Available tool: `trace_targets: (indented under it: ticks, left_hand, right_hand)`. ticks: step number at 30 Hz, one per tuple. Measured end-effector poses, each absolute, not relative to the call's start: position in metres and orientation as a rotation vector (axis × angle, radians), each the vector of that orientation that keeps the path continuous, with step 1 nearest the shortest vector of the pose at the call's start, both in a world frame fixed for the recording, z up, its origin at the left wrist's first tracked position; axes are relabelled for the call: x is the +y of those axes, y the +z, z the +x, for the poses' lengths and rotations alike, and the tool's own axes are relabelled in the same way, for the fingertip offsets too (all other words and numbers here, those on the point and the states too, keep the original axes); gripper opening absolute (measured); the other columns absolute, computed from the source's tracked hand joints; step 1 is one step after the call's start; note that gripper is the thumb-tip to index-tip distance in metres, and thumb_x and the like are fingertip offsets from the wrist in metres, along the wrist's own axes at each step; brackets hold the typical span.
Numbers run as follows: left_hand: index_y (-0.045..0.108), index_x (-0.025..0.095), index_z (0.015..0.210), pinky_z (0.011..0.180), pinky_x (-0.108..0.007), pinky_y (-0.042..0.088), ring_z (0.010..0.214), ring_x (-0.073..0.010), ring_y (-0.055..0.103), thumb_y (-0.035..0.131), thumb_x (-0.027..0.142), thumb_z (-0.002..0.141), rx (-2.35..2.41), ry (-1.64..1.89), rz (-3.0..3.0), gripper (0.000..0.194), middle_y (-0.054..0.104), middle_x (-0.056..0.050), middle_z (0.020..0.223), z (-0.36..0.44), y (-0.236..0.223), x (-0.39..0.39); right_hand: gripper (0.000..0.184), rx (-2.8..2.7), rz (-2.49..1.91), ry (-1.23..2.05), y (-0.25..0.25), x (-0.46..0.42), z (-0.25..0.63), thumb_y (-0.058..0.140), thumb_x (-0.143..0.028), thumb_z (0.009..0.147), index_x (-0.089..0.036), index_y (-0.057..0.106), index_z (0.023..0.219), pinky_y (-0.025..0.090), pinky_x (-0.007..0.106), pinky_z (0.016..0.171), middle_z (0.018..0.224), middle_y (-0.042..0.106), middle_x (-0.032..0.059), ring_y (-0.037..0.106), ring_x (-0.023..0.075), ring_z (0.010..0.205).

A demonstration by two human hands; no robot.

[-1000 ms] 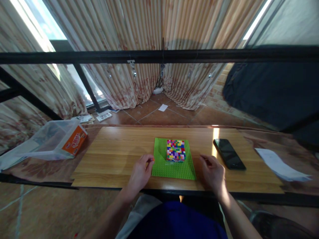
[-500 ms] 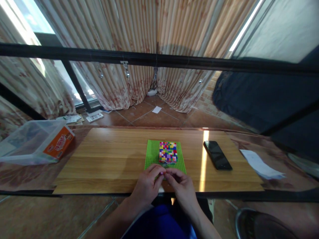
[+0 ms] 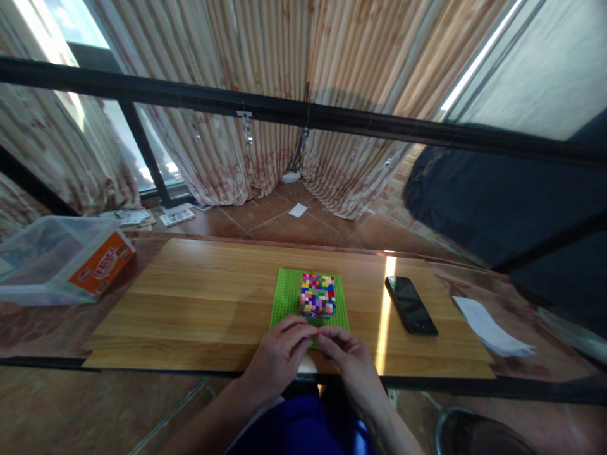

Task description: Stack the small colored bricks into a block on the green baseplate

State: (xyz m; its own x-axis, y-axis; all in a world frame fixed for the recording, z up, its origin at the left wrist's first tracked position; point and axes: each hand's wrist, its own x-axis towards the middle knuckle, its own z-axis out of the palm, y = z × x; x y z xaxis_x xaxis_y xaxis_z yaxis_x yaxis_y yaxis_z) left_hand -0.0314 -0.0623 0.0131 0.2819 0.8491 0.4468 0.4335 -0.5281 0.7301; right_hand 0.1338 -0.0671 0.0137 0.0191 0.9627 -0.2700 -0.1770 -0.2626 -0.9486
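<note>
A block of many small coloured building bricks (image 3: 317, 294) stands on a green studded baseplate (image 3: 284, 297). Just in front of the block, over the baseplate's near edge, my left hand (image 3: 279, 351) and my right hand (image 3: 348, 354) meet at the fingertips. Thumb and forefinger are pinched together on each hand. Whatever lies between the fingertips is too small and too covered to make out. Part of the baseplate's near side is hidden behind my fingers.
The baseplate lies on a wooden board (image 3: 208, 297). To the right are a black phone (image 3: 411, 305) and folded white paper (image 3: 490, 325). A clear plastic bin (image 3: 52, 278) with an orange label stands at the left. A dark metal bar (image 3: 199, 95) crosses behind the board.
The view has tilted slightly. My hands stay together in front of the brick block; a small purple piece seen earlier at my left fingertips is no longer visible.
</note>
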Motion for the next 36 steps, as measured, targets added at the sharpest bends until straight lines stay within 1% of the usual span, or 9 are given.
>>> trace_targets:
  ticks: [4,6,8,14,19,22,26,31,36]
  left_hand:
    - [0.068,0.020,0.102,0.081,-0.025,0.054,0.091,-0.0143,0.066,0.053,0.017,0.091,1.259,1.153,2.056,0.019,0.068,-0.006,0.097,-0.050,0.001,-0.052]
    - [0.068,0.020,0.100,0.077,-0.026,0.055,0.087,-0.0146,0.066,0.053,0.018,0.090,1.344,1.136,2.022,0.018,0.068,-0.005,0.094,-0.065,-0.008,-0.047]
    - [0.068,0.020,0.098,0.078,-0.028,0.055,0.086,-0.0155,0.066,0.052,0.019,0.090,1.442,1.122,1.978,0.018,0.068,-0.005,0.092,-0.081,-0.018,-0.043]
    - [0.068,0.021,0.096,0.079,-0.029,0.054,0.088,-0.0162,0.065,0.050,0.023,0.091,1.514,1.101,1.980,0.018,0.067,-0.005,0.093,-0.100,-0.036,-0.042]
    - [0.068,0.021,0.092,0.081,-0.029,0.053,0.090,-0.0163,0.065,0.050,0.022,0.091,1.497,1.084,2.014,0.018,0.068,-0.005,0.094,-0.096,-0.039,-0.042]
    - [0.068,0.021,0.093,0.081,-0.029,0.053,0.089,-0.0161,0.065,0.050,0.022,0.091,1.497,1.084,2.018,0.018,0.068,-0.005,0.094,-0.096,-0.040,-0.041]
    - [0.068,0.021,0.096,0.080,-0.029,0.053,0.088,-0.0161,0.065,0.050,0.021,0.091,1.498,1.067,2.030,0.019,0.068,-0.005,0.093,-0.098,-0.041,-0.041]
    - [0.068,0.021,0.098,0.081,-0.030,0.053,0.090,-0.0168,0.065,0.049,0.022,0.091,1.509,1.040,2.035,0.020,0.068,-0.006,0.095,-0.098,-0.042,-0.041]
    - [0.068,0.021,0.097,0.081,-0.031,0.054,0.089,-0.0170,0.065,0.048,0.022,0.091,1.513,1.036,2.031,0.021,0.068,-0.006,0.094,-0.097,-0.040,-0.041]
  right_hand:
    - [0.032,-0.899,-1.356,1.135,0.013,-0.041,0.150,0.083,-0.044,0.058,-0.020,0.075,0.078,0.050,0.030,0.070,0.077,0.073,0.0032,0.063,0.0172,0.075]
    - [0.033,-0.921,-1.393,0.986,0.011,-0.026,0.158,0.082,-0.045,0.059,-0.020,0.074,0.079,0.052,0.034,0.074,0.078,0.074,0.0044,0.065,0.0196,0.077]
    - [0.032,-0.960,-1.421,0.901,0.007,-0.013,0.163,0.080,-0.045,0.061,-0.019,0.074,0.079,0.053,0.036,0.075,0.079,0.074,0.0052,0.067,0.0205,0.077]
    - [0.031,-1.070,-1.511,0.769,-0.006,0.011,0.155,0.074,-0.045,0.068,-0.017,0.074,0.082,0.053,0.034,0.072,0.082,0.074,0.0073,0.067,0.0209,0.075]
    - [0.031,-1.189,-1.601,0.590,-0.007,0.018,0.146,0.065,-0.045,0.076,-0.016,0.075,0.085,0.049,0.032,0.068,0.080,0.072,0.0077,0.064,0.0198,0.071]
    - [0.032,-1.261,-1.640,0.467,-0.007,0.017,0.143,0.060,-0.044,0.080,-0.017,0.075,0.087,0.047,0.031,0.068,0.082,0.071,0.0076,0.062,0.0194,0.072]
    - [0.032,-1.312,-1.626,0.407,-0.010,0.013,0.142,0.056,-0.043,0.083,-0.018,0.076,0.089,0.045,0.031,0.068,0.084,0.070,0.0072,0.061,0.0190,0.074]
    - [0.029,-1.277,-1.580,0.440,-0.014,0.015,0.143,0.057,-0.041,0.083,-0.019,0.075,0.088,0.046,0.031,0.072,0.088,0.072,0.0073,0.062,0.0195,0.077]
    - [0.028,-1.246,-1.595,0.461,-0.011,0.016,0.142,0.059,-0.041,0.081,-0.018,0.074,0.086,0.046,0.031,0.069,0.082,0.072,0.0067,0.061,0.0193,0.072]
